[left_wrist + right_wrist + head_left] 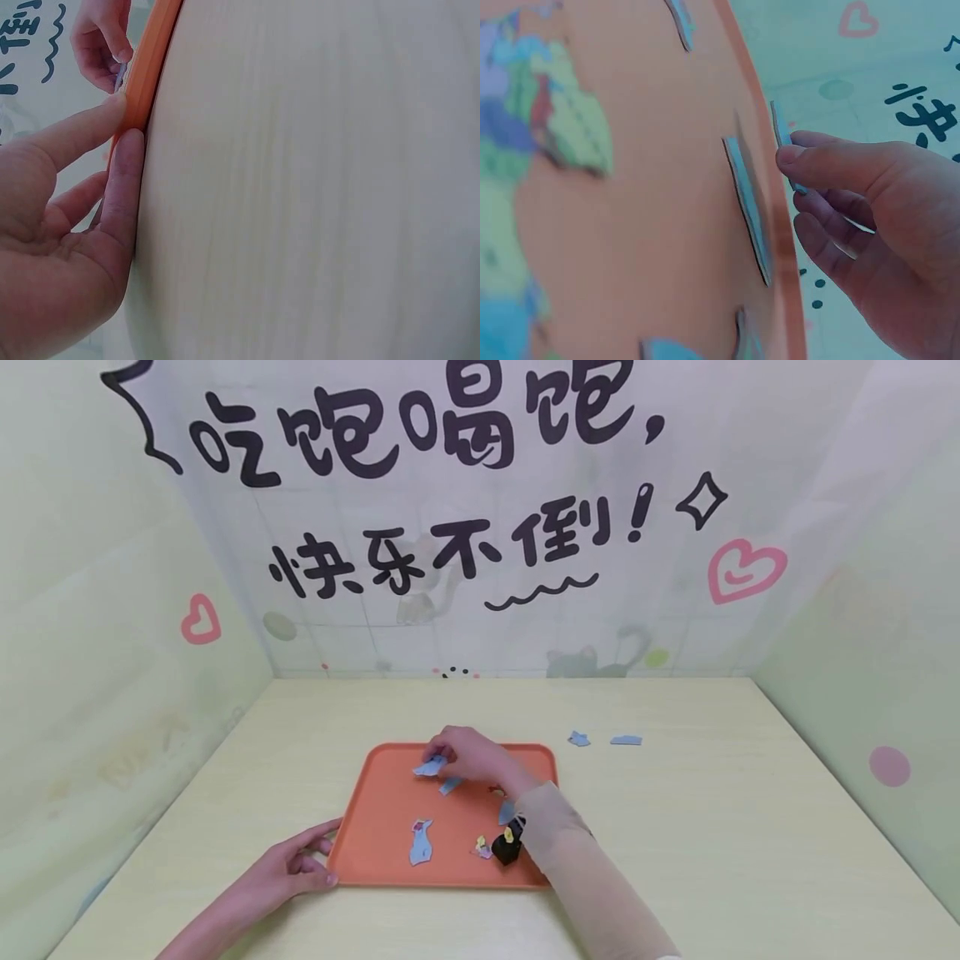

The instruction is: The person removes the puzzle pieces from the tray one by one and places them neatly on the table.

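Note:
An orange tray (390, 864) lies on the table. My left hand (288, 868) is at its near left corner, thumb and fingers against the rim; in the left wrist view the same hand (75, 202) meets the orange edge. Over the tray's far side my right hand (468, 756) pinches a thin light blue puzzle piece (430, 767) between thumb and fingers. That piece (780, 131) shows edge-on in the right wrist view. Just below the right hand lies another blue piece (451, 786). Nearer the front is a taller blue piece (421, 845) with a reddish patch.
On the tray's right, partly behind the right sleeve (573, 860), are a black piece (505, 850), a small multicoloured piece (482, 847) and a blue one (506, 812). Beyond the tray, two blue pieces lie on the table: a jagged one (578, 739) and a strip (626, 740).

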A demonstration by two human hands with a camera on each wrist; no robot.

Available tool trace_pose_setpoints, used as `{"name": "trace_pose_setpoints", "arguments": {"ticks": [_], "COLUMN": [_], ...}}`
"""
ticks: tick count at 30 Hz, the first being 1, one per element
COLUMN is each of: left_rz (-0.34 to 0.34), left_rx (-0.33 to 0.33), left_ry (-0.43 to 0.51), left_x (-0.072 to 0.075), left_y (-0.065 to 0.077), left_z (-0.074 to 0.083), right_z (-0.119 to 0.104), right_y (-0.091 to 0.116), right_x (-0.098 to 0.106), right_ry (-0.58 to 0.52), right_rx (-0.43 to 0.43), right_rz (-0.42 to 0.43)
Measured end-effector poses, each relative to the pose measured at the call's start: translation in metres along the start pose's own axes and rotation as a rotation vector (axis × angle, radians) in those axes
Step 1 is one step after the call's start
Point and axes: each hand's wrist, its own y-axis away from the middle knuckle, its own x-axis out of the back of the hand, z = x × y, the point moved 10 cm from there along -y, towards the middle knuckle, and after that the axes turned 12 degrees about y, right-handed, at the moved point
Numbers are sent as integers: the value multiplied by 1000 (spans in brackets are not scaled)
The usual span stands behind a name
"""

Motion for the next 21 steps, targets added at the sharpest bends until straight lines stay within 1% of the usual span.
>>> {"name": "trace_pose_setpoints", "arguments": {"ticks": [3,6,12,15,21], "left_rz": [0,5,6,3,-1], "left_rx": [5,8,4,-2,1], "left_ry": [-5,-13,-28,-31,-13], "left_x": [0,0,0,-1,-1], "left_y": [-1,-1,0,0,-1], "left_z": [-1,-1,-1,-1,1], "right_z": [9,18,38,51,72], "right_y": [8,16,30,39,60], "right_x": [11,22,39,50,74], "right_ry": [-40,-55,-50,-25,63], "right_rx": [-19,-38,-79,-99,-89], "right_rz": [54,98,150,188,278]}}
